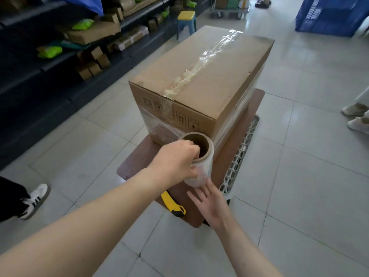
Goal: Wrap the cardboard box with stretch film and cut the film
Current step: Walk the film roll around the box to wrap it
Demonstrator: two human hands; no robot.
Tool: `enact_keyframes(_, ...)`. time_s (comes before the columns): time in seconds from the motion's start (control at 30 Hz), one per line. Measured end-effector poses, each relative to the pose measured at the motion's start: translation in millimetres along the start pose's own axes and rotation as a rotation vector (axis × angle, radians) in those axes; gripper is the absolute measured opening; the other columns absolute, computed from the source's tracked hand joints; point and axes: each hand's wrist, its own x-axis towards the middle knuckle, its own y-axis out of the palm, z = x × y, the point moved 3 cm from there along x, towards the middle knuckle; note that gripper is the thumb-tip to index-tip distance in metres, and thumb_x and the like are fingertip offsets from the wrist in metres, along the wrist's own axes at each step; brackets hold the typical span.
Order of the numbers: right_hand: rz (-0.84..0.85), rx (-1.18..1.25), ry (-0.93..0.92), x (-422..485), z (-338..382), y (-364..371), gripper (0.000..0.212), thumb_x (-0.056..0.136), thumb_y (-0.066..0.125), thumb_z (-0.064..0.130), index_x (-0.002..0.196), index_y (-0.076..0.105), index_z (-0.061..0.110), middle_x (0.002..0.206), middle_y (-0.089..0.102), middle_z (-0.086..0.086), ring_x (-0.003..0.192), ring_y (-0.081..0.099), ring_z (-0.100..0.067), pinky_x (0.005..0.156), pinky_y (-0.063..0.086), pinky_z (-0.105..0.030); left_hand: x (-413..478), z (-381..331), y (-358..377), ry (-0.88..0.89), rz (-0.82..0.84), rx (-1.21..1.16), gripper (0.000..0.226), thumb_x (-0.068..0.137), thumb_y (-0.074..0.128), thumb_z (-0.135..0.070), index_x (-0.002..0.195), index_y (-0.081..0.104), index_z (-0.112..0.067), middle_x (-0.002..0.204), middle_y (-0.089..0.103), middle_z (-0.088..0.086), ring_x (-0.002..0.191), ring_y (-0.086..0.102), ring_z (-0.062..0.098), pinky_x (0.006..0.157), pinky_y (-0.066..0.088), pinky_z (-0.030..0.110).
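Shelves (60, 47): left of the cardboard box (209, 80); they hold brown parcels (93, 33) and green packets (50, 51), stacked loosely.
Sneaker (36, 200): on the floor tiles, well to the near left of the box; a bystander's foot.
Utility knife (172, 205): yellow, lying flat on the brown board (239, 136) in front of the box, partly under the left forearm.
Left hand (175, 162): at the box's near right corner, gripping the top of the film roll (201, 162), fingers hooked over the rim into the core, thumb on the outside.
Stool (186, 19): blue with a yellow seat, behind the box's far left corner.
Film roll: just in front of the box's near right corner, roughly upright, open core facing up.
Box: sealed with tape along the top, contents hidden; its long axis runs away from the person toward the upper right, a short end facing them. It stands on the board.
Stretch film (235, 120): banded around the box's lower half.
Right hand (209, 200): below the roll, in front of the box, fingers spread, fingertips touching the roll's lower end.
White lattice crate (241, 154): under the board, right of the box; contents hidden.
Blue crate (331, 15): far right, behind the box; contents cannot be told.
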Motion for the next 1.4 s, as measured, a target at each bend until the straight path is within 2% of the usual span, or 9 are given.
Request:
enact_keyframes(0.2, -0.115, 0.121, -0.038, 23, -16, -3, 0.034, 0.102, 0.04, 0.011, 0.134, 0.049, 0.005, 0.135, 0.057, -0.014, 0.122, 0.053, -0.028, 0.087, 0.05, -0.046, 1, 28, 4, 0.095, -0.012, -0.043, 0.018, 0.069, 0.065, -0.03, 0.08, 0.054, -0.021, 0.081, 0.047, -0.008, 0.077, 0.044, 0.013, 0.055, 0.042, 0.03)
enact_keyframes(0.4, -0.184, 0.16, -0.005, 36, -35, 15, 0.031, 0.099, 0.041, -0.001, 0.129, 0.05, 0.003, 0.132, 0.057, -0.016, 0.119, 0.055, -0.029, 0.091, 0.048, -0.046, 16, 46, -15, 0.014, 0.206, -0.255, 0.035, 0.071, 0.065, -0.033, 0.104, 0.057, -0.025, 0.093, 0.052, -0.012, 0.087, 0.051, 0.009, 0.076, 0.049, 0.028)
enact_keyframes(0.5, -0.194, 0.153, -0.015, 36, -41, 28, 0.024, 0.099, 0.041, -0.003, 0.117, 0.054, 0.003, 0.124, 0.06, -0.016, 0.116, 0.055, -0.029, 0.097, 0.044, -0.044, 27, 45, -20, 0.029, 0.201, -0.185, 0.027, 0.078, 0.063, -0.047, 0.097, 0.057, -0.028, 0.088, 0.055, -0.014, 0.081, 0.055, 0.009, 0.069, 0.049, 0.027)
enact_keyframes(0.67, -0.219, 0.117, -0.026, 45, -52, 38, 0.018, 0.096, 0.044, -0.007, 0.11, 0.053, -0.001, 0.118, 0.061, -0.02, 0.118, 0.054, -0.033, 0.097, 0.043, -0.042, 32, 52, -14, 0.143, 0.264, -0.099, 0.024, 0.082, 0.065, -0.03, 0.072, 0.043, -0.031, 0.07, 0.054, -0.009, 0.064, 0.052, 0.012, 0.053, 0.042, 0.027)
enact_keyframes(0.73, -0.229, 0.087, -0.008, 51, -55, 42, 0.019, 0.095, 0.044, -0.008, 0.111, 0.053, -0.003, 0.117, 0.06, -0.021, 0.119, 0.054, -0.034, 0.099, 0.042, -0.043, 33, 63, -21, 0.182, 0.298, -0.104, 0.01, 0.083, 0.066, -0.029, 0.082, 0.057, -0.028, 0.076, 0.061, -0.01, 0.068, 0.057, 0.01, 0.059, 0.048, 0.027)
enact_keyframes(0.83, -0.211, 0.129, -0.018, 56, -53, 48, 0.028, 0.097, 0.039, -0.003, 0.123, 0.052, 0.0, 0.123, 0.06, -0.019, 0.119, 0.054, -0.033, 0.106, 0.039, -0.048, 34, 81, -26, 0.207, 0.331, -0.142, 0.018, 0.085, 0.067, -0.029, 0.103, 0.066, -0.028, 0.086, 0.065, -0.013, 0.077, 0.059, 0.006, 0.068, 0.049, 0.023)
enact_keyframes(1.0, -0.255, 0.229, -0.111, 70, -41, 56, 0.035, 0.102, 0.041, 0.027, 0.129, 0.051, 0.008, 0.129, 0.059, -0.014, 0.123, 0.053, -0.031, 0.108, 0.035, -0.054, 31, 104, -25, 0.364, 0.319, -0.109, 0.016, 0.086, 0.063, -0.023, 0.101, 0.066, -0.025, 0.091, 0.061, -0.01, 0.079, 0.056, 0.011, 0.071, 0.049, 0.031)
enact_keyframes(1.23, -0.288, 0.327, -0.191, 94, -87, 88, 0.034, 0.101, 0.039, 0.011, 0.134, 0.045, 0.008, 0.144, 0.048, -0.01, 0.137, 0.039, -0.028, 0.111, 0.026, -0.055, 32, 158, -24, 0.395, 0.38, -0.105, 0.034, 0.082, 0.058, -0.01, 0.11, 0.066, -0.028, 0.104, 0.065, -0.009, 0.095, 0.06, 0.014, 0.084, 0.052, 0.034)
enact_keyframes(1.4, -0.285, 0.307, -0.259, 108, -113, 111, 0.029, 0.1, 0.036, 0.002, 0.125, 0.049, 0.009, 0.139, 0.053, -0.01, 0.135, 0.04, -0.026, 0.105, 0.033, -0.05, 24, 166, -13, 0.444, 0.348, -0.073, 0.014, 0.079, 0.059, -0.033, 0.087, 0.061, -0.022, 0.085, 0.064, -0.005, 0.073, 0.058, 0.014, 0.061, 0.048, 0.028)
